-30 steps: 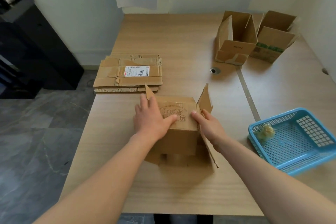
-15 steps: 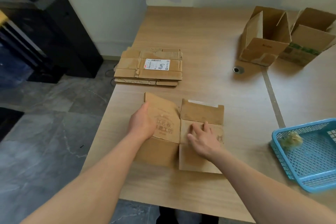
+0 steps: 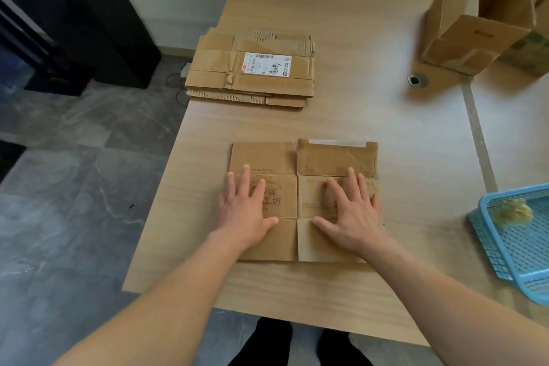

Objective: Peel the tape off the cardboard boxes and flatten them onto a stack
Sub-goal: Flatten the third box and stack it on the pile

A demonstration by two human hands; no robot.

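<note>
Spanning most of the view, the wooden surface (image 3: 371, 116) carries every item noted below

Two open cardboard boxes stand at its far right. The nearer open box (image 3: 475, 36) is upright with its flaps raised. The second open box (image 3: 534, 53) touches it on the right and is cut off by the frame edge

The stack of flattened boxes (image 3: 252, 80) lies at the far left edge of the surface, several layers deep, with its edges unevenly aligned

The flattened box (image 3: 264, 157) lies flat at the centre of the surface, close to the person and well apart from the stack. Its printed side faces up and its flaps are spread out

A blue mesh basket (image 3: 528, 249) sits at the right edge of the surface, partly out of frame

The left hand (image 3: 246, 211) presses palm down on the left panel, over the printed characters. Its fingers are straight and spread, so the grip is wide and holds nothing. The right hand (image 3: 353, 217) presses palm down on the right panel in the same manner, grip wide and holding nothing

A white shipping label (image 3: 266, 65) is fixed to the top sheet of the stack

A crumpled yellowish tape wad (image 3: 512, 211) rests in the far left corner of the basket

A thin pale tape strip (image 3: 337, 142) runs along the far edge of the flattened box's right flap

A round cable hole (image 3: 417, 79) is set in the surface just beside the nearer open box
</note>
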